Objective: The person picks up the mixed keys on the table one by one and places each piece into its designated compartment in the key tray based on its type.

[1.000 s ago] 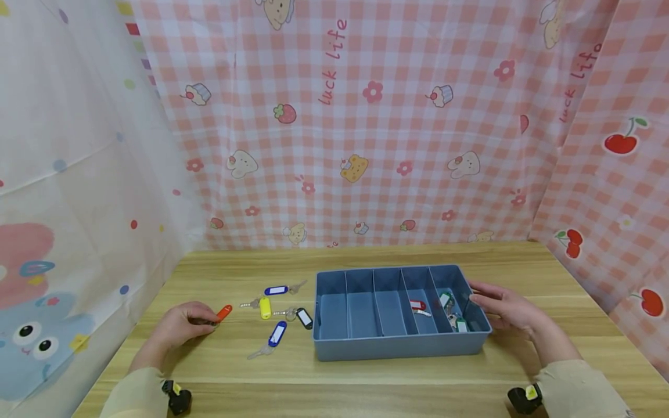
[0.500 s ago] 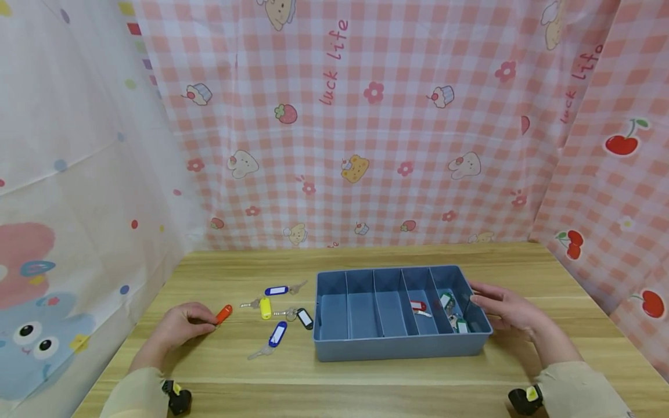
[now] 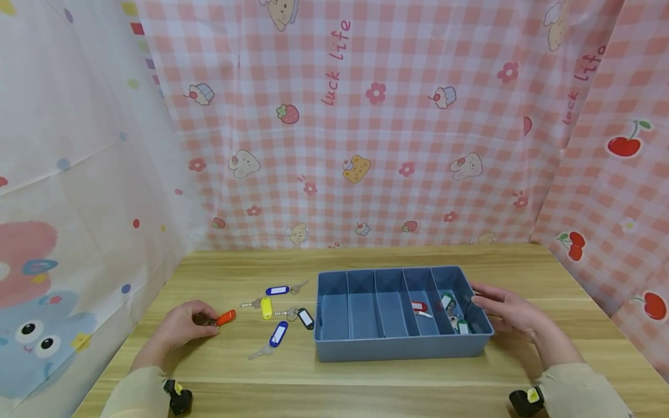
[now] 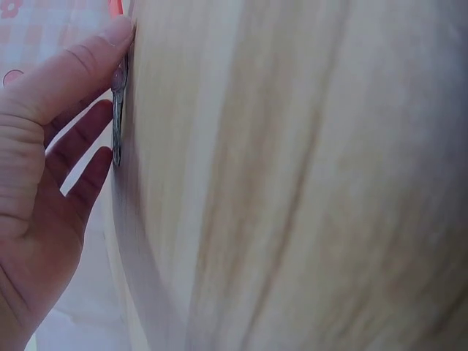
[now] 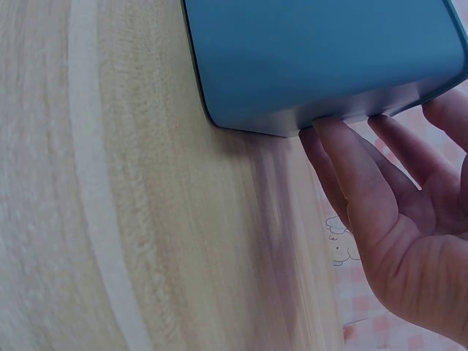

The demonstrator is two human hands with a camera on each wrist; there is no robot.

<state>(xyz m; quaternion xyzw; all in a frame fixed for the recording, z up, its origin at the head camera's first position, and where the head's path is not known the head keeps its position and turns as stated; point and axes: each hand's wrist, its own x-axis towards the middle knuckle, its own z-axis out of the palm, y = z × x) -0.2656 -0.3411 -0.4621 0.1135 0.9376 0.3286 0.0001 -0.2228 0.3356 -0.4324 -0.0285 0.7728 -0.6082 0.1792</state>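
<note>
In the head view, my left hand [image 3: 185, 324] is at the table's left with thumb and fingertips around a key [image 4: 119, 110] that has an orange-red tag [image 3: 226, 317]. The left wrist view shows that key flat along the wood, thumb tip at its tag end. My right hand [image 3: 509, 310] touches the right end wall of a grey-blue compartment box [image 3: 397, 349] with extended fingertips; the right wrist view shows them along that wall. A red-tagged key [image 3: 418, 306] lies in the box's fourth compartment, and green-tagged keys [image 3: 462, 327] lie in the rightmost one.
Between left hand and box lie keys with a yellow tag [image 3: 266, 309], a black tag [image 3: 305, 319], an upper blue tag [image 3: 277, 290] and a lower blue tag [image 3: 279, 334]. A checked curtain [image 3: 387, 128] hangs behind the wooden table [image 3: 324, 389].
The orange-red tag has swung from a steep slant to nearly level and shifted slightly right, while the left fingers have parted a little. My right hand and the box stay in place.
</note>
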